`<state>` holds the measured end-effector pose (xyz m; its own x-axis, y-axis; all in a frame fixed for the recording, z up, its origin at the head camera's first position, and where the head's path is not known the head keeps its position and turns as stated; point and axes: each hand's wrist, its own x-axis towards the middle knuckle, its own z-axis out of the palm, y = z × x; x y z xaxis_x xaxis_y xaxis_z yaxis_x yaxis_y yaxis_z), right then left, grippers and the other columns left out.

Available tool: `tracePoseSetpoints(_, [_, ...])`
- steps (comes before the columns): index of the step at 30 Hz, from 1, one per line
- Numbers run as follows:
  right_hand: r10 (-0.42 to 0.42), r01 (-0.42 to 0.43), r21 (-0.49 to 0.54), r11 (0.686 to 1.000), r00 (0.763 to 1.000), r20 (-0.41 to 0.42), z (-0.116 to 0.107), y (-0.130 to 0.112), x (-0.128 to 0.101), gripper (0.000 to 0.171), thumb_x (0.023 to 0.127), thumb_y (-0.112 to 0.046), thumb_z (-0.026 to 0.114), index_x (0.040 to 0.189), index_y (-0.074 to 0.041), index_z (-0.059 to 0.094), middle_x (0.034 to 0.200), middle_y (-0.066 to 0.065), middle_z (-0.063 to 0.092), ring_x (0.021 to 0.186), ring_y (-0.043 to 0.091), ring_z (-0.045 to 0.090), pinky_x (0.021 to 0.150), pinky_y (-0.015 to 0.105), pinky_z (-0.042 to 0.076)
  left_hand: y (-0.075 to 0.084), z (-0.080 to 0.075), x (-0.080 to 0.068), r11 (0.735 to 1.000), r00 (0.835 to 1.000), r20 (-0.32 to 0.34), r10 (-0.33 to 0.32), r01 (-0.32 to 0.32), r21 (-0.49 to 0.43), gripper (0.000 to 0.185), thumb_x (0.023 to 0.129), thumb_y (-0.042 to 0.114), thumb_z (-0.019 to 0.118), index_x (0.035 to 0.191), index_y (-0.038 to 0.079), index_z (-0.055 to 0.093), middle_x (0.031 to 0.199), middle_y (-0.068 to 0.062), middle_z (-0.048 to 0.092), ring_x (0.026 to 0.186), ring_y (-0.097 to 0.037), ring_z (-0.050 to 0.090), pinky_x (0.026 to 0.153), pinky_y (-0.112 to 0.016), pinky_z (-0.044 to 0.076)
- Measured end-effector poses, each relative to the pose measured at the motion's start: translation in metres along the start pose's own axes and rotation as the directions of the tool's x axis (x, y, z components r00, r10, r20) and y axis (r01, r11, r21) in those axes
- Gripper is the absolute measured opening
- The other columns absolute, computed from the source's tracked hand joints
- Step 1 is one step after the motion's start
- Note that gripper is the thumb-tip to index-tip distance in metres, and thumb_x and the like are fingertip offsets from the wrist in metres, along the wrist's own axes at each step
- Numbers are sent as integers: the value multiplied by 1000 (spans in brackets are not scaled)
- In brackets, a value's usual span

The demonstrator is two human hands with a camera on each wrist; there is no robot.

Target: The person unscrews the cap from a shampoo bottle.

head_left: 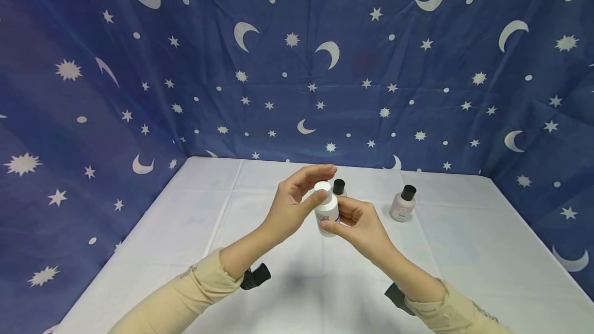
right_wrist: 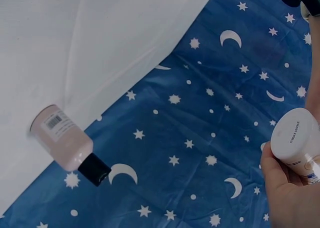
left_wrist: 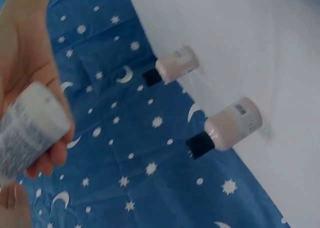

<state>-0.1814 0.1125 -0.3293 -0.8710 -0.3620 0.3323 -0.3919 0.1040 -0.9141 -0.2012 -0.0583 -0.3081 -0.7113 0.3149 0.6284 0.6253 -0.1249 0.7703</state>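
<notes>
A small white bottle [head_left: 327, 214] with a printed label is held up over the table, tilted, its white cap [head_left: 322, 186] uppermost. My right hand [head_left: 364, 223] grips the bottle's body, with the thumb across the label. At the top, my left hand [head_left: 290, 202] has its thumb against the cap and its fingers bent around the far side. In the right wrist view the bottle's round base [right_wrist: 292, 134] faces the camera and carries a printed number. The left wrist view shows the white bottle [left_wrist: 32, 130] somewhat blurred.
A pale pink bottle [head_left: 401, 207] with a black cap stands on the white-covered table [head_left: 464, 251], right of the hands. A second black-capped bottle [head_left: 339, 186] is partly hidden behind the white one. A blue curtain [head_left: 287, 66] with moons and stars rises behind the table.
</notes>
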Motion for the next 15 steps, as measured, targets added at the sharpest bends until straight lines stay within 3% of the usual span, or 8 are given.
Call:
tracePoseSetpoints(3, [11,-11,-8,1000,1000,2,0,0,-1,49,79,-2,73,123,10,55,112,27,64,93,4,65,84,22,55,5,-6,1,999,996,86,-21,24,-37,70,93,50,45,134,-6,45,137,-23,49,129,-30,48,109,-37,40])
tracePoseSetpoints(8, [30,-30,-9,1000,1000,10,0,0,-5,49,79,-5,74,123,9,56,114,26,64,95,4,65,85,22,54,10,-19,0,995,969,241,-47,67,-74,50,101,26,43,136,-9,42,144,-21,41,135,-21,41,111,-31,37])
tracePoseSetpoints(12, [10,-9,-6,1000,1000,25,-1,-1,-9,47,79,-3,73,121,9,57,112,25,64,95,4,64,85,20,54,11,-23,-2,995,935,353,-12,47,-92,43,101,11,43,137,-11,38,141,-27,42,131,-14,46,111,-34,37])
tracePoseSetpoints(15, [-13,13,-15,1000,1000,19,-1,-2,-12,46,78,-2,73,120,10,57,112,25,64,96,3,64,87,19,53,11,-22,-3,993,921,388,25,22,-116,42,100,9,44,135,-14,39,135,-32,45,126,-11,51,110,-36,39])
